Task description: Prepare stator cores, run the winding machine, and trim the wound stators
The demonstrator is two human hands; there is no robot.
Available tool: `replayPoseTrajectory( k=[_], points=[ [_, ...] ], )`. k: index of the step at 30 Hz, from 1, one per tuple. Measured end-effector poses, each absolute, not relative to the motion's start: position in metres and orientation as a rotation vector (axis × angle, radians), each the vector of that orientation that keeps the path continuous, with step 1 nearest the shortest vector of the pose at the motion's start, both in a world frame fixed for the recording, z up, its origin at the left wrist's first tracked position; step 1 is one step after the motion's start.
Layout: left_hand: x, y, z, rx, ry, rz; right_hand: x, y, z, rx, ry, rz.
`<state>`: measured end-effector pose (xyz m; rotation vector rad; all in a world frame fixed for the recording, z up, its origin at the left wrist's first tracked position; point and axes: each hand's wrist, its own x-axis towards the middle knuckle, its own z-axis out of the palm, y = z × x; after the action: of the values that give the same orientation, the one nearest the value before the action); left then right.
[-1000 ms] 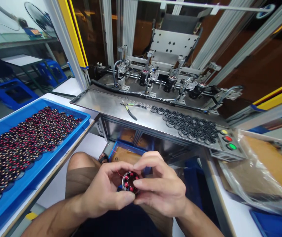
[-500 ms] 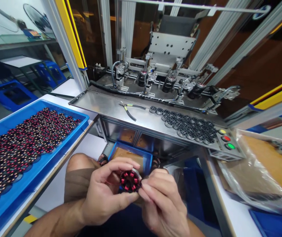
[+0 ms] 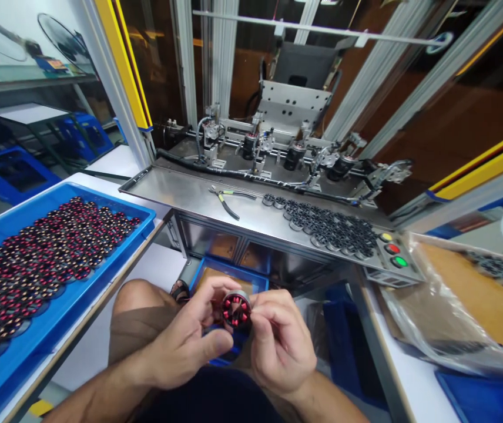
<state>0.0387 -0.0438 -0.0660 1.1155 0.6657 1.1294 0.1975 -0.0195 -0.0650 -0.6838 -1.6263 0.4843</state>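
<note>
A round motor stator [image 3: 236, 310] with red wire coils inside a dark ring is held up over my lap, its coil face toward me. My left hand [image 3: 198, 338] curls its fingers around the stator's left and far side, with the thumb just below the rim. From the other side, my right hand [image 3: 284, 343] is closed, thumb and forefinger pinching at the stator's right edge. Whether a thin wire end also lies between those fingertips, I cannot tell.
At left, a blue tray [image 3: 143, 226] holds many red-wound stators. Ahead, a metal ledge [image 3: 181, 191] carries pliers [image 3: 225, 202] and rows of dark stators [image 3: 331, 226]. Push buttons [image 3: 393, 249] sit at its right end, beside a plastic-lined box [image 3: 454, 282]. Behind stands the winding machine [image 3: 295, 106].
The stator has risen slightly and turned in my hands. My left thumb has drawn back from its front rim, and my right hand has shifted a little. The view has moved slightly.
</note>
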Motion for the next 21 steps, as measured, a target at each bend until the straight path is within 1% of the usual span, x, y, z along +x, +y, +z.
replayPoseTrajectory(
  k=[3, 10, 16, 21],
  points=[
    [0.033, -0.04, -0.066, 1.128, 0.628, 1.03, 0.201, -0.018, -0.062, -0.671, -1.662, 0.47],
    [0.041, -0.038, -0.071, 1.012, 0.51, 1.129, 0.207, -0.019, -0.055, -0.732, -1.767, 0.425],
    [0.036, -0.034, -0.07, 0.99, 0.387, 1.155, 0.21, -0.019, -0.054, -0.792, -1.755, 0.546],
    [0.031, -0.036, -0.066, 1.142, 0.46, 1.316, 0.21, -0.018, -0.049, -0.818, -1.711, 0.662]
  ],
)
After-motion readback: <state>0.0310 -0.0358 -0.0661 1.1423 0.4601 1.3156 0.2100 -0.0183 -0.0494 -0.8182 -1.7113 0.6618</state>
